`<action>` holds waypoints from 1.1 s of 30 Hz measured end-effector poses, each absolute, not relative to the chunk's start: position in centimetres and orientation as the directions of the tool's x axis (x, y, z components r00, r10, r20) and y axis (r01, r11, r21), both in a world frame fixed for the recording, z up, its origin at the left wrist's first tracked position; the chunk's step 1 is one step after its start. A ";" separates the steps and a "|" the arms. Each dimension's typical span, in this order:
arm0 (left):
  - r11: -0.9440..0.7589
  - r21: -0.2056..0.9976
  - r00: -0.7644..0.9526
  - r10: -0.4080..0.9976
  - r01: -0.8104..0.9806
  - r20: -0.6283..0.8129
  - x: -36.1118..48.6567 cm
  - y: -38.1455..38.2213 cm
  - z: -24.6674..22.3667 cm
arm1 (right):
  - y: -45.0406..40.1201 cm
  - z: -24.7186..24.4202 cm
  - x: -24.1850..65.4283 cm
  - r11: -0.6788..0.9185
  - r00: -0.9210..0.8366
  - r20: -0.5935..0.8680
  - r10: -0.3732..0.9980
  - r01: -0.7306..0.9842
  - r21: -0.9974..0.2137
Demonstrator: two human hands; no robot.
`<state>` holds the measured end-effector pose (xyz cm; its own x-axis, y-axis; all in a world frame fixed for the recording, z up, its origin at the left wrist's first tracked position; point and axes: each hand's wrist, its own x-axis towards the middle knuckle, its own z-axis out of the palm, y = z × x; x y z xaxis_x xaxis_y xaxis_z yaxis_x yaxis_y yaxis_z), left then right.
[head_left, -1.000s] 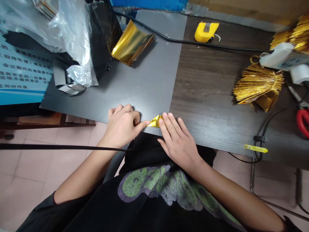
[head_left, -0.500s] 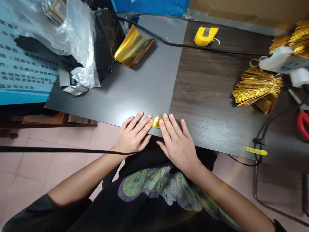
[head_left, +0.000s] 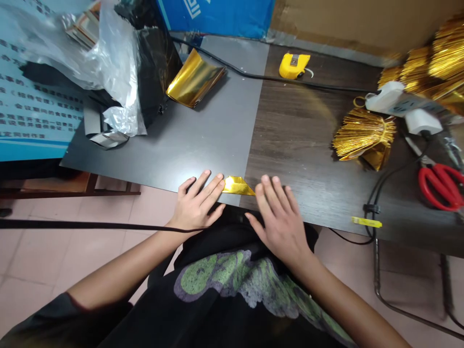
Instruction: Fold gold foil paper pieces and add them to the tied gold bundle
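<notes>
A small folded piece of gold foil paper (head_left: 237, 186) lies flat at the table's near edge, its right end tapering to a point. My left hand (head_left: 198, 203) rests on the table with fingers stretched out, the fingertips touching the foil's left end. Just past the pointed right end lies my right hand (head_left: 278, 212), its fingers extended flat; I cannot tell whether it touches the tip. Farther back, a curved stack of gold foil sheets (head_left: 195, 79) sits beside a black plastic bag.
Tied gold foil bundles (head_left: 364, 137) lie at the right, near a white power strip (head_left: 386, 96) and red-handled scissors (head_left: 440, 186). A yellow tape measure (head_left: 293, 65) stands by a black cable (head_left: 253, 76). Clear plastic (head_left: 121, 67) and a blue box (head_left: 217, 17) are behind.
My right hand has slid right along the foil, uncovering its pointed right end. My left hand stays at the left end. The view has shifted slightly to the right.
</notes>
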<state>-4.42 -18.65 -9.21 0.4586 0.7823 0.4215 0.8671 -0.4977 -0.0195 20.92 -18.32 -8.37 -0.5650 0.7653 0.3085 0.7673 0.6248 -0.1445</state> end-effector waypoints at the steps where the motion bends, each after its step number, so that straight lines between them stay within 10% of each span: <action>1: -0.501 -0.015 0.459 0.781 0.866 0.424 -4.4 -18.7 -9.1 | -18.2 -8.4 20.6 0.654 -0.590 0.319 0.742 0.742 -0.149; 9: -0.681 0.054 0.521 0.607 0.731 0.601 -4.7 -18.0 -8.3 | -17.4 -8.8 20.6 0.727 -0.491 0.607 0.625 0.650 -0.223; 18: -0.777 0.440 0.507 0.628 0.450 0.591 -0.5 -11.0 -4.8 | -14.7 -6.9 23.6 0.651 -0.322 0.611 0.724 0.612 -0.449; 23: -0.366 0.896 0.386 0.887 0.253 0.253 4.6 -7.6 -3.6 | -12.8 -5.4 27.1 0.531 -0.145 0.567 0.811 0.591 -0.608; 33: -0.274 0.933 0.496 0.859 0.232 0.128 12.7 -3.9 -5.5 | -9.1 -5.7 34.1 0.308 0.073 0.383 0.921 0.467 -0.829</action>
